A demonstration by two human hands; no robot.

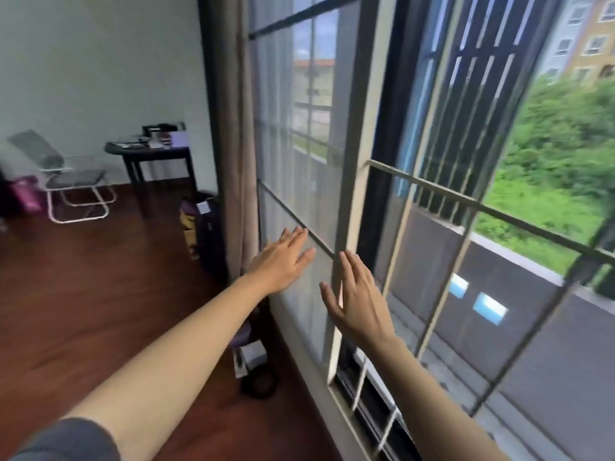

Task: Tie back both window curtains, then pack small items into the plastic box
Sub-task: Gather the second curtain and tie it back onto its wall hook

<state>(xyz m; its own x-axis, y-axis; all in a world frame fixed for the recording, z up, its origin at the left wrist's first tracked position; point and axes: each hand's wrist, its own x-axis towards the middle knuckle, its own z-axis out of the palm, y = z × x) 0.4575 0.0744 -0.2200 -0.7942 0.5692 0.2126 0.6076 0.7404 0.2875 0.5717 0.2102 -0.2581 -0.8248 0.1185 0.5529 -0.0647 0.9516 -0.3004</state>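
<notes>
- Now, nearest of all, a grey sleeve (66, 440) shows on the left arm.
- Both arms reach out toward the window (349, 128). The left hand (283, 259) is flat with its fingers straight, and it holds nothing. The right hand (357, 302) is the same: fingers straight, nothing in it. I cannot tell if either one touches the window.
- On the floor by the wall lie a few small things (253, 357), too blurry to name.
- Just past the left hand hangs the curtain (233, 144), bunched up at the left side of the window. It looks loose, with nothing wrapped round it that I can see. The other curtain is not in sight.
- I think the curtain step is the one in hand. Next, the left hand would need to reach over, gather the cloth and hold it tight while it gets tied.
- Far off stand a dark table (173, 154) with small items (156, 139) on it, and a chair (66, 174). I see no plastic box.
</notes>
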